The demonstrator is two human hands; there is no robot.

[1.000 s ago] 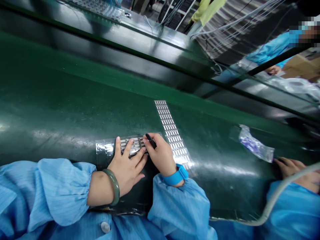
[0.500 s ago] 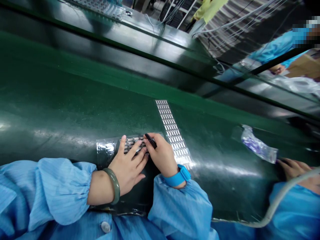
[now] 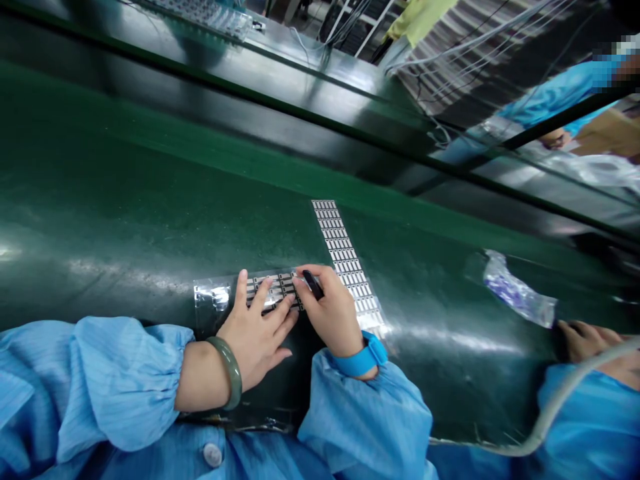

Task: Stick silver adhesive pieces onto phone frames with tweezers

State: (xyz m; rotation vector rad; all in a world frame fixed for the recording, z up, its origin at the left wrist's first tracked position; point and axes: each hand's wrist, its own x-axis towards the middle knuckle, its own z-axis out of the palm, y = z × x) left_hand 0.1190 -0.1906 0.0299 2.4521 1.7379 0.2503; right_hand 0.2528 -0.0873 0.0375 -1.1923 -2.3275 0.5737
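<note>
My left hand [image 3: 257, 333] lies flat with fingers spread on a clear plastic sheet [image 3: 206, 300] that carries rows of small dark-and-silver pieces. Pinched in my right hand [image 3: 334, 312] is a slim black tool [image 3: 313, 285], its kind not clear. The fingertips of that hand are at the right part of the sheet, and the tool's working end is hidden by them. Just beyond my right hand, a long strip of similar pieces [image 3: 345, 250] lies slanting away on the green surface, partly covered by the hand at its near left edge.
A green work surface [image 3: 150, 200] runs across, with a metal rail [image 3: 280, 123] behind it. To the right lie a crumpled clear bag [image 3: 517, 290] with purple marks, a co-worker's hand [image 3: 590, 340] and a grey cable [image 3: 550, 413]. Another person's blue sleeve [image 3: 550, 93] shows at the back right.
My right hand and the black tool have shifted a little to the right along the sheet. The left fingers have moved slightly left, baring more of the pieces.
</note>
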